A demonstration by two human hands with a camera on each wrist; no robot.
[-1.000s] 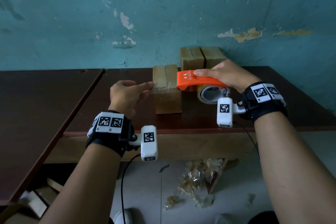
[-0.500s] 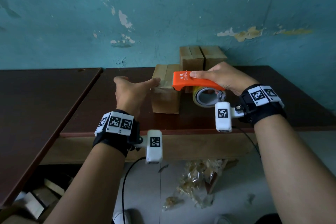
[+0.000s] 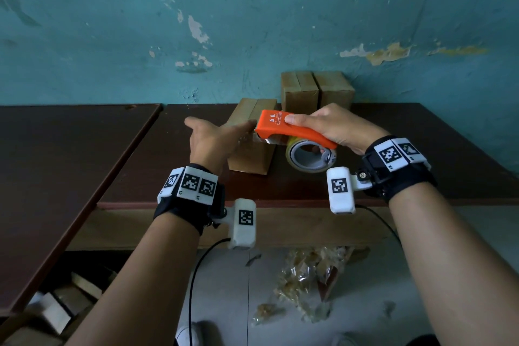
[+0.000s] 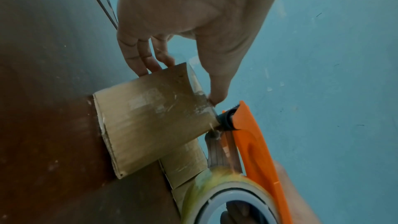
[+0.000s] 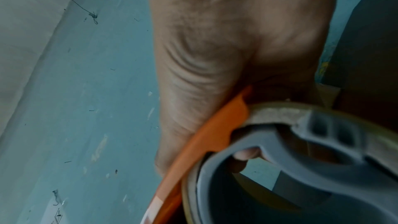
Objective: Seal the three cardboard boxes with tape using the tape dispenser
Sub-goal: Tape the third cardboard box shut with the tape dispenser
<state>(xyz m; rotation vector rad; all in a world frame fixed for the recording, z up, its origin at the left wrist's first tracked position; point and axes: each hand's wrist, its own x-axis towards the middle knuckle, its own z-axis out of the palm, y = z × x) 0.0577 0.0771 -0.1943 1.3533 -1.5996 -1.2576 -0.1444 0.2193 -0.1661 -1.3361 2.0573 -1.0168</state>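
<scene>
A small cardboard box [image 3: 252, 146] stands near the front of the dark table [image 3: 421, 154]. Two more boxes [image 3: 300, 93] [image 3: 335, 90] stand side by side at the wall. My right hand [image 3: 331, 126] grips the orange tape dispenser [image 3: 292, 129], whose nose lies on the near box's top front edge. Its tape roll [image 3: 309, 156] hangs just right of the box. My left hand [image 3: 216, 137] braces the box from the left. In the left wrist view its straight fingers [image 4: 146, 57] touch the box [image 4: 155, 117] and its thumb presses the top edge beside the dispenser's roller [image 4: 226, 120].
A second dark table [image 3: 70, 163] adjoins on the left with a narrow gap between. The teal wall rises directly behind the boxes. On the floor below lie crumpled plastic wrappers [image 3: 309, 275], and cardboard pieces [image 3: 56, 309] sit under the left table.
My left hand has risen, its thumb going from the box's front face up to the top edge. The dispenser's nose has moved left onto the box's top edge.
</scene>
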